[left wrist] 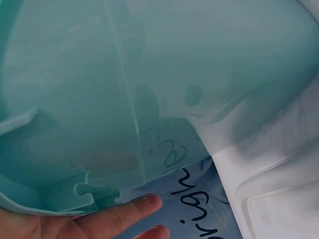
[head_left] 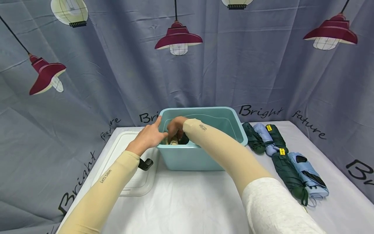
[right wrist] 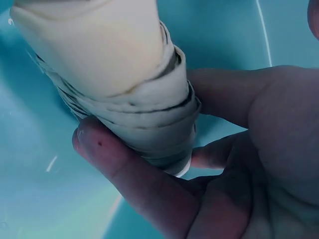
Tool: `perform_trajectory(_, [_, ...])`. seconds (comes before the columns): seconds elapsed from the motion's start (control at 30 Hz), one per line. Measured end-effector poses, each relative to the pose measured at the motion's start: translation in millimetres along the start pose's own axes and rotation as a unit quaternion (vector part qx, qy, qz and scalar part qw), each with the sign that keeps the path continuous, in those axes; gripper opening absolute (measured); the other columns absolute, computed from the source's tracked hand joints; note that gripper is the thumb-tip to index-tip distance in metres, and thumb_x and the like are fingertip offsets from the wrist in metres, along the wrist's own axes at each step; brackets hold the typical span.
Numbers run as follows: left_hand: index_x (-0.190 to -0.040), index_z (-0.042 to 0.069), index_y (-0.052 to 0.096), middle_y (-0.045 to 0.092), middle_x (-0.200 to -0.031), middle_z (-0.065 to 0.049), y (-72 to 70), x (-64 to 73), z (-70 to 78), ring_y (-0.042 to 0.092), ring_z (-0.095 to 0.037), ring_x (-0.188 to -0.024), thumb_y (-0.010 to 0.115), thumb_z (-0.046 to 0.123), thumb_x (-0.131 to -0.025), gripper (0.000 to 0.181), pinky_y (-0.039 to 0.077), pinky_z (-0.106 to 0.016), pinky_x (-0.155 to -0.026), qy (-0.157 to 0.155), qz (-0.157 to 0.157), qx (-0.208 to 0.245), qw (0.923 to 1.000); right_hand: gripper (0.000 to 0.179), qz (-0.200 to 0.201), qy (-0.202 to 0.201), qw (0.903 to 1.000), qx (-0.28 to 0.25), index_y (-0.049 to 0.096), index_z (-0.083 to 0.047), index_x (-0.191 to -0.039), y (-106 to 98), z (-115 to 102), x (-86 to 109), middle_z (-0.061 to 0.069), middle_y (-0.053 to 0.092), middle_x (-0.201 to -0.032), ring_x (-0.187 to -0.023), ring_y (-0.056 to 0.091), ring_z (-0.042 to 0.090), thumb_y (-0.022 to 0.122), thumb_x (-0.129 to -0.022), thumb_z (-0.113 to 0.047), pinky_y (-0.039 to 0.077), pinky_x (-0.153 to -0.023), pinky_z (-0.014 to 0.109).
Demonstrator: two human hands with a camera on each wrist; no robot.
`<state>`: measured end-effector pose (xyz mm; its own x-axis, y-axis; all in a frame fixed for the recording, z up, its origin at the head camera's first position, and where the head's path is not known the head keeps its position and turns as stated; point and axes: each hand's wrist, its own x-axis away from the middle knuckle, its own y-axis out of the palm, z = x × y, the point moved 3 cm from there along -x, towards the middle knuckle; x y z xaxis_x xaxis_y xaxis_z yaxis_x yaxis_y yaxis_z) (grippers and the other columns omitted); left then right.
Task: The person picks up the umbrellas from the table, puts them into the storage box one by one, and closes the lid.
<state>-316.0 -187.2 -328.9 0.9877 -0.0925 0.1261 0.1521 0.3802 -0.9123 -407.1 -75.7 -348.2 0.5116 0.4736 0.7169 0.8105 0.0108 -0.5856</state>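
Note:
My right hand (head_left: 176, 125) reaches down inside a teal plastic bin (head_left: 190, 157), near its left end. Its fingers and thumb curl round a cream folded umbrella (right wrist: 114, 94) with its cloth wrapped in layers, held against the teal inner wall. In the head view only a small end of it shows below the hand, beside a dark thing (head_left: 184, 139) in the bin. My left hand (head_left: 149, 136) rests on the bin's left rim. Straight fingers (left wrist: 124, 216) lie along that rim in the left wrist view, while the thumb points inward over the edge.
A white lid (head_left: 137, 187) lies left of the bin, partly under the left forearm. Several folded umbrellas, dark green (head_left: 287, 174) and light blue (head_left: 309, 175), lie right of the bin on the white-covered table (head_left: 187, 201). A grey-blue curtain (head_left: 216, 71) hangs behind.

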Motion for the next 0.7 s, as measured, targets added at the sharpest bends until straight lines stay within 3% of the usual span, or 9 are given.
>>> perform_trajectory(0.13, [-0.164, 0.018, -0.001, 0.044, -0.058, -0.001, 0.1, -0.4, -0.4, 0.042, -0.016, -0.049, 0.051, 0.047, -0.099, 0.088, 0.041, -0.034, -0.056, 0.001, -0.004, 0.001, 1.0000, 0.037, -0.022, -0.007, 0.9985, -0.049, 0.060, 0.003, -0.129, 1.5, -1.5, 1.5, 0.011, 0.066, -0.110, -0.094, 0.065, 0.021, 0.062, -0.100, -0.020, 0.053, -0.083, 0.029])
perform_trajectory(0.3, [-0.164, 0.018, -0.001, 0.050, -0.063, -0.004, 0.3, 0.0, -1.1, 0.048, -0.019, -0.054, 0.051, 0.048, -0.099, 0.088, 0.043, -0.035, -0.060, 0.004, -0.003, 0.002, 1.0000, 0.047, -0.046, -0.005, 0.9936, -0.104, 0.049, 0.002, -0.144, 2.4, -4.4, 4.0, 0.016, 0.055, -0.142, -0.116, 0.064, 0.029, 0.059, -0.101, -0.012, 0.049, -0.098, 0.034])
perform_trajectory(0.43, [-0.164, 0.018, 0.000, 0.059, -0.076, -0.010, 0.0, 1.2, -1.7, 0.057, -0.023, -0.065, 0.051, 0.048, -0.099, 0.088, 0.045, -0.037, -0.067, 0.006, -0.002, 0.003, 1.0000, 0.055, -0.056, -0.004, 0.9919, -0.114, 0.039, 0.001, -0.153, 4.0, -5.9, 5.5, 0.017, 0.039, -0.158, -0.128, 0.059, 0.033, 0.057, -0.102, -0.011, 0.042, -0.112, 0.039])
perform_trajectory(0.53, [-0.164, 0.019, 0.000, 0.064, -0.084, -0.014, 0.3, 1.5, -1.9, 0.059, -0.025, -0.069, 0.051, 0.049, -0.100, 0.088, 0.046, -0.039, -0.070, 0.004, -0.005, 0.001, 1.0000, 0.057, -0.064, -0.006, 0.9915, -0.113, 0.035, -0.001, -0.155, 4.1, -5.3, 6.8, 0.016, 0.032, -0.163, -0.129, 0.058, 0.035, 0.055, -0.103, -0.012, 0.039, -0.115, 0.041])
perform_trajectory(0.7, [-0.164, 0.020, 0.000, 0.068, -0.103, -0.019, -0.3, 1.5, -1.9, 0.062, -0.027, -0.078, 0.050, 0.049, -0.099, 0.087, 0.047, -0.041, -0.075, 0.004, -0.001, 0.002, 1.0000, 0.059, -0.058, -0.008, 0.9967, -0.056, 0.033, -0.007, -0.157, -0.1, -3.9, 9.6, 0.014, 0.037, -0.161, -0.126, 0.062, 0.029, 0.055, -0.104, -0.021, 0.038, -0.114, 0.042])
